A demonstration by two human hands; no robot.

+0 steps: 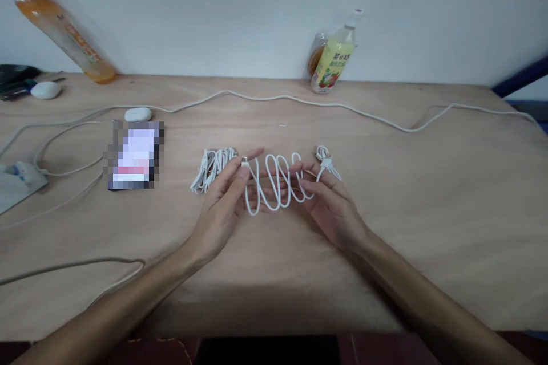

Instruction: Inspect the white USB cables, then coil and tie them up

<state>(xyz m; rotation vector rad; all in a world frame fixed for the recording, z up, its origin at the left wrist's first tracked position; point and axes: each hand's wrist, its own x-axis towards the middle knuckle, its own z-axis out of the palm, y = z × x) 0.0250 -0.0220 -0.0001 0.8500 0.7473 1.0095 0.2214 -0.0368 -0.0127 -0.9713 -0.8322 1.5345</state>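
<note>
A white USB cable (274, 205) is stretched in loose loops between my two hands, above the middle of the table. My left hand (225, 188) pinches its metal-tipped plug end (245, 162) between thumb and finger. On the other side, my right hand (327, 197) grips the far loops with thumb and fingers. Behind my left hand lies a pile of bundled white cables (209, 166), partly covered by the fingers. Just beyond my right fingers a smaller tied white cable bundle (327, 161) rests on the table.
A phone (135, 157) lies at left, with a white case (137, 114) behind it. Against the wall stand an orange drink bottle (64, 37) and a yellow drink bottle (336, 57). A long white cord (291, 97) crosses the wooden table (428, 182).
</note>
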